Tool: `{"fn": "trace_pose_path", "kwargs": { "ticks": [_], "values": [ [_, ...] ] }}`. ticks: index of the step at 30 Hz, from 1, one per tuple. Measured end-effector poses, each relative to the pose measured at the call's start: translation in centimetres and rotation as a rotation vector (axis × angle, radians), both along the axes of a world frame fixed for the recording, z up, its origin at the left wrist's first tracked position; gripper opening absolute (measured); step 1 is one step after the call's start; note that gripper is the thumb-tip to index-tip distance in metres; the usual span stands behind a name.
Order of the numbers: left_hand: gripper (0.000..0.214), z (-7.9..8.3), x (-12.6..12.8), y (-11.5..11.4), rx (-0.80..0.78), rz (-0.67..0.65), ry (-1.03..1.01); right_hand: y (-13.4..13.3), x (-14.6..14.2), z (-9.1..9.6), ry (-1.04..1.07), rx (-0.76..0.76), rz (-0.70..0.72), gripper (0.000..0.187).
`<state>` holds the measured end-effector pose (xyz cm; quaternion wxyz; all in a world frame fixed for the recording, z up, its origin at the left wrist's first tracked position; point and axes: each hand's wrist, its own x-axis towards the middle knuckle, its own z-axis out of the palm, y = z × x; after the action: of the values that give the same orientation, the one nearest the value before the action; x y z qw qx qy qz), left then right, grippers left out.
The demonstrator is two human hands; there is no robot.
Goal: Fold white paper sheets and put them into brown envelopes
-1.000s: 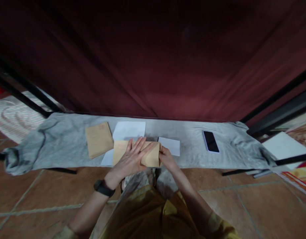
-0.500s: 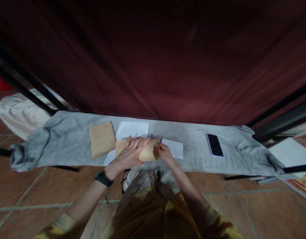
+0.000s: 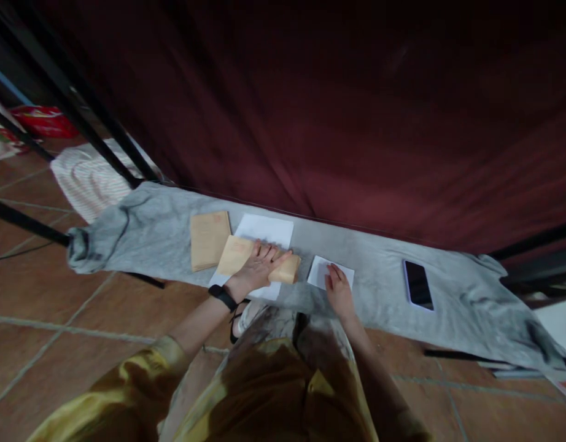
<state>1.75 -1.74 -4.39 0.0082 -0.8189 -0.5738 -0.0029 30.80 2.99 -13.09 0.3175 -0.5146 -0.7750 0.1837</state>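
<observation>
two hands (image 3: 261,267) (image 3: 340,293), one phone (image 3: 418,285), one envelope (image 3: 234,255), one envelope stack (image 3: 210,240), papers (image 3: 270,228) (image 3: 317,273) (count unclear)

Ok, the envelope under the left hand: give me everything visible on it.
The envelope is tan, paper by its look, with faint reddish print near its far left corner. It lies slightly askew on white paper, right of the tan stack; whether it touches the stack is unclear. The left hand lies across its middle, fingers spread, hiding much of it. Its right end bulges up; whether that end is open can't be made out.
</observation>
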Motion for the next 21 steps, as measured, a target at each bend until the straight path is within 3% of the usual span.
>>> {"fn": "trace_pose_path", "kwargs": {
  "ticks": [4,7,13,21],
  "values": [
    [0.113,-0.9,-0.3,0.0,-0.045,0.056,0.06,-0.5,1.8,-2.2,-0.248,0.1,0.03,0.048],
    [0.112,-1.0,0.3,-0.3,-0.04,0.077,0.099,-1.0,1.7,-2.7,-0.376,0.149,0.021,0.052],
    [0.067,-0.9,2.2,-0.4,0.086,0.112,0.028,-1.3,1.5,-2.4,-0.472,0.164,0.026,0.058],
    [0.078,-1.4,2.4,-0.4,0.081,0.119,0.188,-1.2,2.7,-2.8,-0.538,0.113,-0.056,0.059]
  ]
}}
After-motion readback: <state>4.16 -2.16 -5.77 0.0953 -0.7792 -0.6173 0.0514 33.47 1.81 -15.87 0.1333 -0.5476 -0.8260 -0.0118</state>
